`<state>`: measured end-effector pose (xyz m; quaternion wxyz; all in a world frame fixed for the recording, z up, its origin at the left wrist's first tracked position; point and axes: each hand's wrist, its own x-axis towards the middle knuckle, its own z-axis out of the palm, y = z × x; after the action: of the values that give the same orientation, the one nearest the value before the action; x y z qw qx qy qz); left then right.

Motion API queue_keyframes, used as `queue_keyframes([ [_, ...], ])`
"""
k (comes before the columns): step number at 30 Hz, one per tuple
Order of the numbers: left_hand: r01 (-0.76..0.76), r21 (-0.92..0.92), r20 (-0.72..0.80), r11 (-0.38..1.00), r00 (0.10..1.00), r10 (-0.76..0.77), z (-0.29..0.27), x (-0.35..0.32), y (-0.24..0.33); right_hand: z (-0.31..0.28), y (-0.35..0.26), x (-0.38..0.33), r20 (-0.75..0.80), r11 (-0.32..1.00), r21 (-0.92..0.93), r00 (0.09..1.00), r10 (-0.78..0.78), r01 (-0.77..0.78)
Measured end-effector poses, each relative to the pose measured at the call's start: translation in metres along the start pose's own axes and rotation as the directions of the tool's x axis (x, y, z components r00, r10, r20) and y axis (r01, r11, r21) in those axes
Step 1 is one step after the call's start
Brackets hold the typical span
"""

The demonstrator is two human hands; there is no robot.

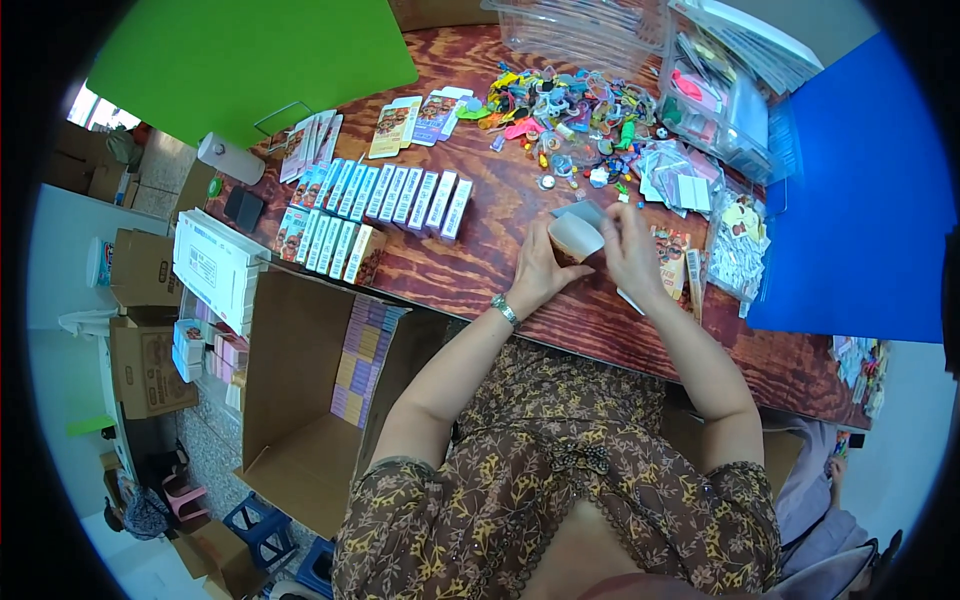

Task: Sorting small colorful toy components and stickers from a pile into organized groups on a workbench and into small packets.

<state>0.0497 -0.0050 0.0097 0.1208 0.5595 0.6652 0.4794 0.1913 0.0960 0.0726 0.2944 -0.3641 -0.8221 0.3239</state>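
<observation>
Over the front of the red-brown table I hold a small carton (577, 236) with its open end and pale inside facing up. My left hand (540, 268) is closed round its left side, thumb across the near face. On the right, my right hand (628, 250) pinches the carton's upper right edge by a raised flap. Orange printed cartons (672, 262) lie just beyond the right hand, partly covered by it. Rows of upright filled-looking cartons (412, 198) stand to the left. Flat, unfolded cartons (397, 126) lie behind those rows.
A heap of small colourful trinkets (560, 110) spreads across the back. Right of it are stacked clear packets (680, 175), a pile of small white sachets (738, 250) and a clear plastic bin (720, 115). A large cardboard box (290, 400) stands below the table's front left edge.
</observation>
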Motion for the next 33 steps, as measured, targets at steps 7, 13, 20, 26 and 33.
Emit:
queue_keyframes([
  [7, 0.263, -0.131, -0.042, 0.956, 0.962, -0.270, 0.011, -0.009, -0.003, -0.055, -0.021, -0.004, -0.130, 0.959, 0.236, 0.983, -0.130, 0.158],
  [13, 0.221, -0.174, -0.045, 0.960, 0.972, -0.232, 0.012, -0.008, -0.001, -0.050, -0.031, 0.002, 0.008, 0.829, -0.138, 0.837, -0.546, 0.542],
  [20, 0.187, -0.138, -0.048, 0.973, 0.980, -0.195, 0.007, -0.009, -0.008, -0.025, -0.029, 0.005, 0.246, 0.704, -0.326, 0.776, -0.581, 0.631],
  [26, 0.159, -0.110, -0.056, 0.981, 0.985, -0.166, -0.004, -0.007, -0.016, -0.013, 0.007, 0.071, 0.060, 0.966, -0.071, 0.968, -0.245, 0.249],
  [33, 0.105, -0.074, -0.055, 0.992, 0.992, -0.109, 0.002, -0.005, -0.019, 0.027, 0.077, 0.156, 0.191, 0.911, -0.407, 0.981, 0.011, 0.070],
])
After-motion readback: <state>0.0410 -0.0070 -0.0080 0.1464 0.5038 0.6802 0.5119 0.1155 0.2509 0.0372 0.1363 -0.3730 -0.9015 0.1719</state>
